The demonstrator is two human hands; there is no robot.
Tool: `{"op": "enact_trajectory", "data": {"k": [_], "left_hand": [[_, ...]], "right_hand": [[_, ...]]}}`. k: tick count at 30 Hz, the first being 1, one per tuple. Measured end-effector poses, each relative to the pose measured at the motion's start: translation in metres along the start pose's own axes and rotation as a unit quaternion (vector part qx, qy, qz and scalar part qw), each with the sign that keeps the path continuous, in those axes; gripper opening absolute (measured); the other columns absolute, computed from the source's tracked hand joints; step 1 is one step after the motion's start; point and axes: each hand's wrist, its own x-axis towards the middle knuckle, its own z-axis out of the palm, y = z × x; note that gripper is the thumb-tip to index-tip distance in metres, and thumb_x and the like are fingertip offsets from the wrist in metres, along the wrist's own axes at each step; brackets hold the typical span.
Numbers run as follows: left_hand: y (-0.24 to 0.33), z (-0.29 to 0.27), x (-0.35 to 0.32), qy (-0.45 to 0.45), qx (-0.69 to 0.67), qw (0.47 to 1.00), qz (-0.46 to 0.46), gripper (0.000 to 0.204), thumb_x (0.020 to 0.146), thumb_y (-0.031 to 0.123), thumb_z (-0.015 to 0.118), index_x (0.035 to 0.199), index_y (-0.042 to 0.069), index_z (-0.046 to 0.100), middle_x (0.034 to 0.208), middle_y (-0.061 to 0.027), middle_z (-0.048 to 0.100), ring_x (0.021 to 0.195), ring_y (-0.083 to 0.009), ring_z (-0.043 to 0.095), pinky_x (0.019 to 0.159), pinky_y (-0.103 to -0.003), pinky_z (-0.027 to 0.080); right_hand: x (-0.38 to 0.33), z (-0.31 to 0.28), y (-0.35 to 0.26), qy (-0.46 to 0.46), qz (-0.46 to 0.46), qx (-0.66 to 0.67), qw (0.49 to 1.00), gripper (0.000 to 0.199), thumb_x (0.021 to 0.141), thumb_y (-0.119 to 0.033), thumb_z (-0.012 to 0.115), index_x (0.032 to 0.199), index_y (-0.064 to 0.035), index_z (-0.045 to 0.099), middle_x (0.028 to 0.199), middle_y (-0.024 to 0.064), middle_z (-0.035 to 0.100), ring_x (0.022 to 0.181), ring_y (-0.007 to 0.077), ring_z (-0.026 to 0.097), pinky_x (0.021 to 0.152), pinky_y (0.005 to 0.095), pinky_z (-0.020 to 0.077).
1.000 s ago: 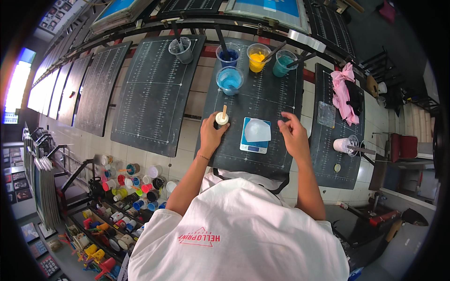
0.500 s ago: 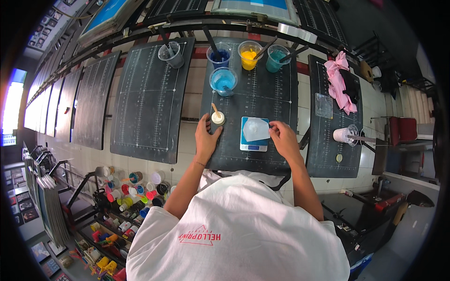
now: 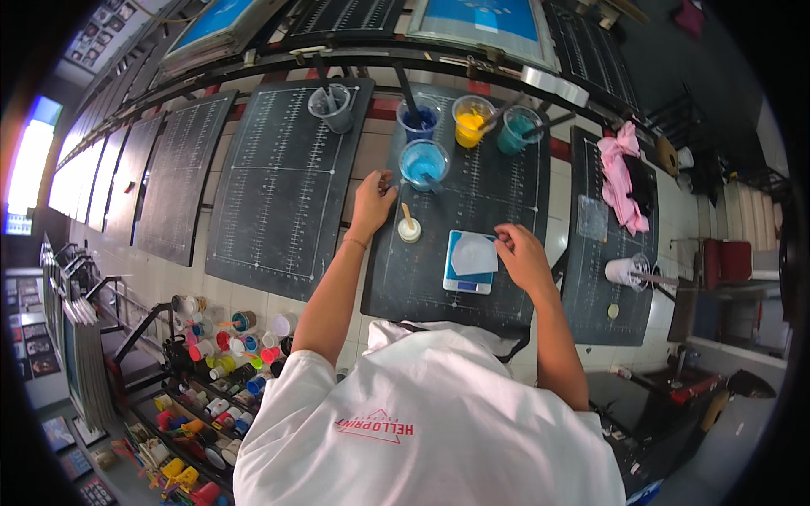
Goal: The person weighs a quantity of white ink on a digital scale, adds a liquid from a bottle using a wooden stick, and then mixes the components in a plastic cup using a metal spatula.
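Observation:
My left hand [image 3: 372, 203] is raised at the left edge of the middle black board [image 3: 413, 291], empty, its fingers loosely curled and apart, just short of a clear cup of light blue ink [image 3: 423, 160]. Below it stands a small jar of white paste [image 3: 408, 230] with a wooden stick leaning in it. My right hand [image 3: 521, 253] hovers by the right edge of a white sheet [image 3: 474, 254] on a small blue digital scale [image 3: 469, 282]. Its thumb and forefinger look slightly apart, with nothing visible between them.
Behind are cups of dark blue [image 3: 419, 123], yellow [image 3: 470, 126] and teal ink [image 3: 517, 133], each with a stirrer. A grey cup [image 3: 332, 110] stands on the left board. The right board holds pink cloth [image 3: 620, 173] and a white tub [image 3: 626, 271]. Several paint pots [image 3: 221, 368] crowd the lower left.
My left hand has left the white paste jar and moved up toward the light blue cup. My right hand stays beside the sheet on the scale. The whole view has shifted slightly.

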Motion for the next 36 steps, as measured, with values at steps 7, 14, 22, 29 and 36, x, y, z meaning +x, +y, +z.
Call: {"op": "enact_trajectory", "data": {"k": [7,14,22,29,36], "left_hand": [[-0.043,-0.017,0.064,0.180,-0.001,0.979,-0.098,0.038,0.081,0.012,0.076,0.113,-0.003,0.060,0.097,-0.0120,0.065,0.085,-0.0204,0.062,0.080,-0.035,0.052],[-0.065,-0.044,0.152,0.238,-0.008,0.967,-0.087,0.079,0.073,0.021,0.087,0.135,-0.005,0.046,0.127,-0.0196,0.059,0.116,-0.0285,0.058,0.099,-0.037,0.046],[-0.068,-0.045,0.168,0.242,-0.125,0.961,-0.052,0.065,0.073,0.014,0.085,0.131,0.003,0.057,0.124,-0.0125,0.066,0.114,-0.0238,0.062,0.100,-0.033,0.045],[-0.041,-0.065,0.157,0.224,-0.201,0.954,0.005,0.056,0.080,0.007,0.081,0.130,0.000,0.057,0.123,-0.0080,0.065,0.111,-0.0181,0.061,0.098,-0.031,0.046],[0.001,-0.109,0.091,0.219,-0.332,0.916,-0.060,0.048,0.086,0.006,0.076,0.129,0.003,0.054,0.117,-0.0055,0.064,0.102,-0.0160,0.062,0.085,-0.032,0.050]], "right_hand": [[-0.033,-0.014,0.032,0.020,0.065,0.022,0.997,0.025,0.092,-0.013,0.066,0.115,-0.0033,0.067,0.099,0.0104,0.068,0.085,0.0213,0.066,0.075,0.0343,0.0521],[-0.045,-0.021,0.033,0.002,0.089,0.027,0.996,0.026,0.092,-0.014,0.066,0.114,-0.0013,0.067,0.100,0.0119,0.069,0.086,0.0217,0.066,0.073,0.0333,0.0515],[-0.042,-0.023,0.038,0.002,0.076,0.039,0.996,0.025,0.092,-0.014,0.065,0.114,-0.0015,0.067,0.100,0.0120,0.069,0.085,0.0225,0.066,0.072,0.0342,0.0513],[-0.020,-0.023,0.019,-0.024,0.051,0.015,0.998,0.024,0.093,-0.015,0.065,0.113,-0.0019,0.067,0.099,0.0121,0.069,0.087,0.0255,0.067,0.076,0.0363,0.0518],[0.017,-0.009,0.007,-0.057,-0.031,-0.031,0.997,0.023,0.092,-0.013,0.064,0.113,-0.0053,0.067,0.105,0.0117,0.069,0.100,0.0295,0.066,0.088,0.0404,0.0515]]}}
